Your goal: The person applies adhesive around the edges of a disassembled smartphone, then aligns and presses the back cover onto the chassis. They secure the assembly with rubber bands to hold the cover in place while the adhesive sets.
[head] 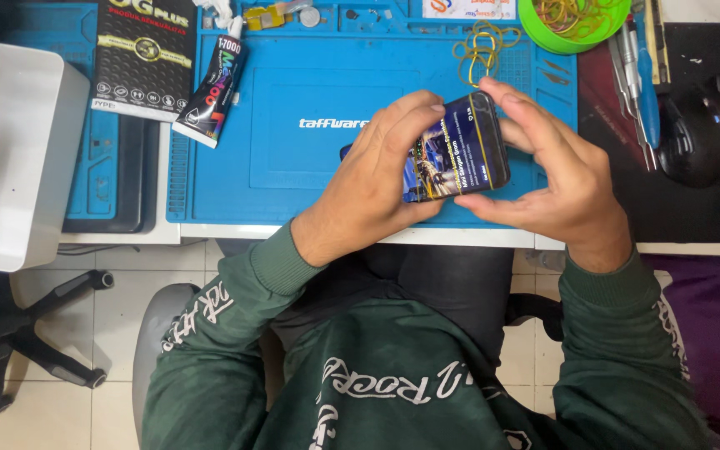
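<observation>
From the head camera, both hands hold a lit phone [460, 150] tilted just above the blue mat [293, 175] on the tabletop [335, 236]: the left hand [368, 183] wraps its near end with fingers over the screen, the right hand [556, 179] cups the far end, thumb under the edge. A yellow rubber band seems to cross the screen, so even pressure at both ends would likely keep it seated. Loose rubber bands [483, 48], a glue tube [214, 87] and a green bowl [535, 25] lie beyond.
</observation>
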A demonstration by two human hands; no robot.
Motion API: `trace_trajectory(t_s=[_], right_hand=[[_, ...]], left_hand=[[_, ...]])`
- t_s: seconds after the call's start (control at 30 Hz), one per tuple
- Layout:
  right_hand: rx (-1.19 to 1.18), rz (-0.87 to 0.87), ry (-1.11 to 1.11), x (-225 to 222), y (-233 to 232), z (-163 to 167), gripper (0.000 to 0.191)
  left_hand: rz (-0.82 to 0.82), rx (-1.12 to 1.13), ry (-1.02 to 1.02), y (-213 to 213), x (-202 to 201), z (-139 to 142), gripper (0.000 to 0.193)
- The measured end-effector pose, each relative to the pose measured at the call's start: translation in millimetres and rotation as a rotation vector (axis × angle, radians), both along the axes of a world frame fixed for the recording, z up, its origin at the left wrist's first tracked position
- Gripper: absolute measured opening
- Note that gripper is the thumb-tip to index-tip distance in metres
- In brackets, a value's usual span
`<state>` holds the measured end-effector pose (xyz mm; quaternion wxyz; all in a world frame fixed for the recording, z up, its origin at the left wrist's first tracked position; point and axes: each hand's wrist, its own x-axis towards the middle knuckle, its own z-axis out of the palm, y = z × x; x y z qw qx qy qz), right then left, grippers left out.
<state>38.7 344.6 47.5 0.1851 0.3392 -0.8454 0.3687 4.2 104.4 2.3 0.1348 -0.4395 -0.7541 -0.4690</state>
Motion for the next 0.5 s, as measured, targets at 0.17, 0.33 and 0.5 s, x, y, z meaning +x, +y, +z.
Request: trace_trajectory(t_s=[0.17,0.33,0.5], right_hand=[[-0.057,0.025,-0.086,0.9,4.3,-2.7,0.097],[-0.666,0.322,-0.764,3.0,15.3,-9.6,0.107],[-0.881,0.359,-1.235,0.5,13.1,-31.8,0.094]], left_hand=[[-0.018,-0.023,0.018,-1.2,-2.1,5.1,0.095],[-0.092,-0.167,0.148,-3.5,-10.9,19.7,0.087],[-0.064,-0.362,0.694,-2.6,-23.3,33.8,0.044]])
